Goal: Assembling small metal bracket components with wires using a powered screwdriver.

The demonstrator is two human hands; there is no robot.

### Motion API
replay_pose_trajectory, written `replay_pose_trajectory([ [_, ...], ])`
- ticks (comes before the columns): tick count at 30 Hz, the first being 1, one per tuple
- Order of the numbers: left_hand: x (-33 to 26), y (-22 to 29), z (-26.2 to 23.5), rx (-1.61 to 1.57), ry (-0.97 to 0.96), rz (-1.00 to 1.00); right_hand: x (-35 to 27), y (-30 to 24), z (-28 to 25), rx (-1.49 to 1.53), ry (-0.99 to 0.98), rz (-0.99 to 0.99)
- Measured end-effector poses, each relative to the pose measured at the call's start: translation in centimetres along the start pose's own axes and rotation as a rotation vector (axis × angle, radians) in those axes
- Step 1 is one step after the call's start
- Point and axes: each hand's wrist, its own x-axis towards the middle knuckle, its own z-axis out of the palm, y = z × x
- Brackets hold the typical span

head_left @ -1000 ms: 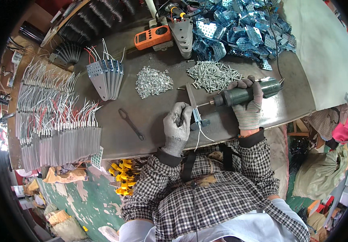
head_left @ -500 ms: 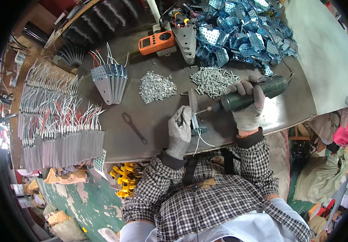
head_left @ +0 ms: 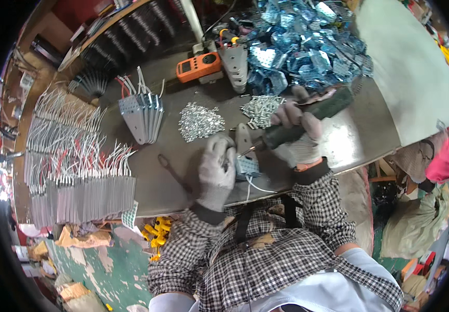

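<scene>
My right hand (head_left: 298, 130), in a grey glove, is wrapped round a dark green power screwdriver (head_left: 326, 110). Its bit points left and meets, or comes very near, a grey tapered metal bracket (head_left: 243, 140) with a blue perforated part and white wires trailing off its near end. Just left of the bracket is my gloved left hand (head_left: 217, 169), its fingers curled closed; what they pinch is blurred and hidden. An open-loop metal wrench (head_left: 174, 171) lies left of that hand. Beyond the hands are a pile of small nuts (head_left: 199, 121) and a pile of screws (head_left: 262, 110).
A stack of wired brackets (head_left: 142, 117) stands left of the nuts. Rows of wired grey strips (head_left: 84, 200) fill the left end of the table. An orange meter (head_left: 198, 66), stacked grey plates (head_left: 235, 67) and a heap of blue perforated parts (head_left: 307, 47) lie at the back.
The bracket has turned from edge-on to show its face. My right hand and the screwdriver have moved left and the bit tilts down more. The view has shifted slightly.
</scene>
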Motion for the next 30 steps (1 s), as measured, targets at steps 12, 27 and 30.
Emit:
replay_pose_trajectory([
  [12, 0.9, -7.1, -3.9, -0.333, -0.69, 0.236, 2.4, -18.4, -2.7, -1.376, 0.354, 0.013],
  [27, 9.7, -10.1, -14.6, 0.394, 0.626, -0.227, 0.1, -13.6, -10.2, -2.56, 0.423, -0.496],
  [30, 9.1, -10.1, -14.5, 0.748, 0.569, -0.405, -0.5, -10.1, -8.3, -2.434, 0.322, -0.462],
])
